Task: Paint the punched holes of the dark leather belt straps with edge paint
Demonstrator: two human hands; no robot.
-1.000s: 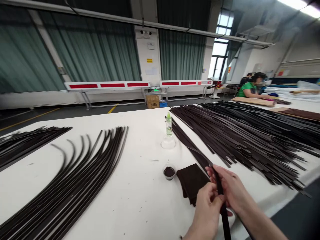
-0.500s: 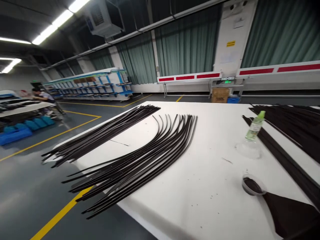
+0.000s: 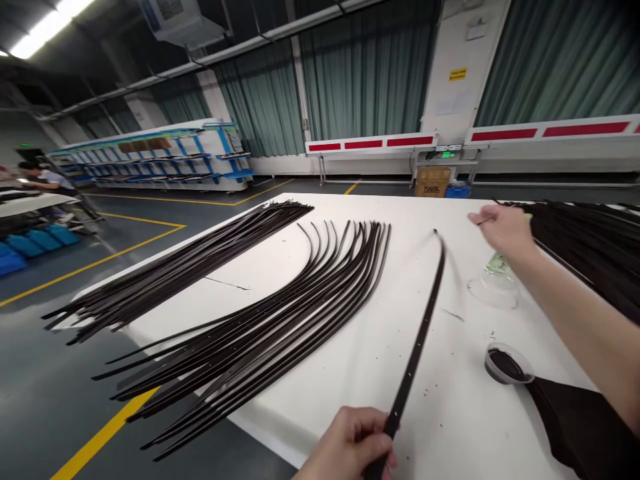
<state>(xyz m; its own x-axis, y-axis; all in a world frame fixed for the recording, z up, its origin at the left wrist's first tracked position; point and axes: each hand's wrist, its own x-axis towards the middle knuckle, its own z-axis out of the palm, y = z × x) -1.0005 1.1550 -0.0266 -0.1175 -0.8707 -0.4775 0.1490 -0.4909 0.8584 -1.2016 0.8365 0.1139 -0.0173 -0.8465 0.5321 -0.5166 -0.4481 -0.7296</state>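
Observation:
My left hand (image 3: 357, 443), at the bottom middle, is closed round the near part of a long black strip (image 3: 417, 347) with small pale marks along it. The strip runs away from me over the white table (image 3: 400, 280), its far end curving left. Farther off on the right, my right hand (image 3: 505, 230) has its fingers pinched together. A thin dark line shows at its fingertips, too fine to name. Below that hand a green-labelled bottle (image 3: 497, 265) stands partly hidden, its clear base visible. Nearer me lies a small round cup (image 3: 507, 365) of dark content, touching dark cloth (image 3: 590, 420).
Several curved black strips (image 3: 280, 310) lie fanned on the table, their near ends overhanging its left edge. Behind them is a straight bundle (image 3: 185, 267). A dark pile (image 3: 590, 247) covers the far right. Beyond stand a cardboard box (image 3: 433, 181) and a person (image 3: 47, 180) at another table.
Both hands have come into view. The left now holds a single black strip, and the right reaches out in front of the bottle. The view has shifted slightly.

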